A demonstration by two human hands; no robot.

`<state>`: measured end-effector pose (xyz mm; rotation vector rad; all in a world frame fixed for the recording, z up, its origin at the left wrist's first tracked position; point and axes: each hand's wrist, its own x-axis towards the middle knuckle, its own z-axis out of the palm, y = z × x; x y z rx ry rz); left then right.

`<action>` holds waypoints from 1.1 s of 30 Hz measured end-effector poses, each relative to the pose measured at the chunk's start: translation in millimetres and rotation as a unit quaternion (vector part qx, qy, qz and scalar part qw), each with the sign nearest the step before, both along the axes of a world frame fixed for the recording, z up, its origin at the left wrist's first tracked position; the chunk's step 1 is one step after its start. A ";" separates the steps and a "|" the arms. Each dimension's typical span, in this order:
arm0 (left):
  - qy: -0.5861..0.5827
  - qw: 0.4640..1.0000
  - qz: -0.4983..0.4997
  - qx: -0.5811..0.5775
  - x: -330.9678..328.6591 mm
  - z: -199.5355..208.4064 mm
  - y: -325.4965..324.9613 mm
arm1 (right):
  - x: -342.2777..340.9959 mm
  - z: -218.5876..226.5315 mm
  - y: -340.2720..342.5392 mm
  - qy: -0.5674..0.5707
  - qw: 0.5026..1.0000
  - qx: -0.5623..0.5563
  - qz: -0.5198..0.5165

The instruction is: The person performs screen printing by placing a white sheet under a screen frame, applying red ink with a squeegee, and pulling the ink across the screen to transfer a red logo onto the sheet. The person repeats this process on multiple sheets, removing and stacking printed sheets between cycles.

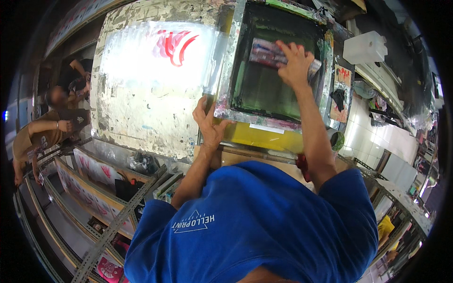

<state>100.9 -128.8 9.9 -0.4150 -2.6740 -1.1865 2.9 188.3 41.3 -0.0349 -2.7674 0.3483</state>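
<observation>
A printing screen (317,106) with an ink-stained frame and dark green mesh lies in front of me, right of centre. My right hand (296,63) presses a flat, folded wad (264,53), patched red, blue and white, onto the upper mesh. Whether that wad is cloth or paper I cannot tell. Red marks show on my right fingertips. At the frame's near left corner, my left hand (210,126) grips with the thumb along the near edge and the fingers up the left side. Beside it lies a pale, stained board (151,113) carrying a white sheet (137,56) with red strokes.
A yellow surface (264,137) shows under the screen's near edge. Right of the screen are a white plastic jug (363,47) and a stained board (340,92) with a black rag. Metal racks (108,240) with printed panels stand at lower left. Another person (52,122) is at far left.
</observation>
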 end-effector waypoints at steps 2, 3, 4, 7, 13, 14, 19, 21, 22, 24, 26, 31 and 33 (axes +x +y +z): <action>-0.013 1.000 0.006 0.002 2.0 0.4 0.1 | -36.1 -3.4 19.6 0.024 1.000 0.016 0.001; -0.018 1.000 0.008 0.002 2.0 1.2 -0.5 | -52.6 -3.5 29.6 0.023 0.999 0.021 0.014; -0.014 1.000 0.012 0.013 2.8 1.9 0.0 | -67.8 -3.0 39.6 0.021 0.999 0.026 0.025; -0.025 0.999 0.015 0.017 4.1 -1.6 -1.0 | -111.6 -1.4 67.7 0.045 0.997 0.018 0.063; -0.025 1.000 0.015 0.008 3.7 -4.3 -1.8 | -154.6 6.2 90.8 0.043 0.998 0.017 0.049; -0.039 0.999 0.020 0.022 7.6 -3.9 -2.0 | -153.4 8.8 91.4 0.035 0.997 -0.025 0.057; -0.029 0.997 0.046 0.057 10.3 -7.7 2.4 | -107.6 43.3 91.6 0.009 0.984 -0.177 -0.001; -0.006 0.994 0.054 0.092 9.1 2.4 2.7 | -61.9 65.9 70.5 -0.049 0.960 -0.276 -0.002; 0.017 0.994 0.048 0.099 5.7 11.0 5.2 | -35.1 72.6 64.5 -0.034 0.950 -0.308 0.027; 0.053 0.987 0.048 0.143 -6.1 30.1 10.8 | 21.4 101.7 35.9 -0.070 0.931 -0.356 0.044; 0.089 0.984 0.060 0.139 -20.1 66.8 19.9 | 66.8 166.4 -1.3 -0.145 0.948 -0.284 0.000; 0.051 0.936 0.078 0.339 -73.6 151.6 62.1 | 87.4 248.9 -13.6 0.044 0.997 0.022 0.058; 0.091 0.861 -0.006 0.500 -95.3 171.4 81.7 | 56.4 258.3 10.2 0.109 0.986 0.026 0.124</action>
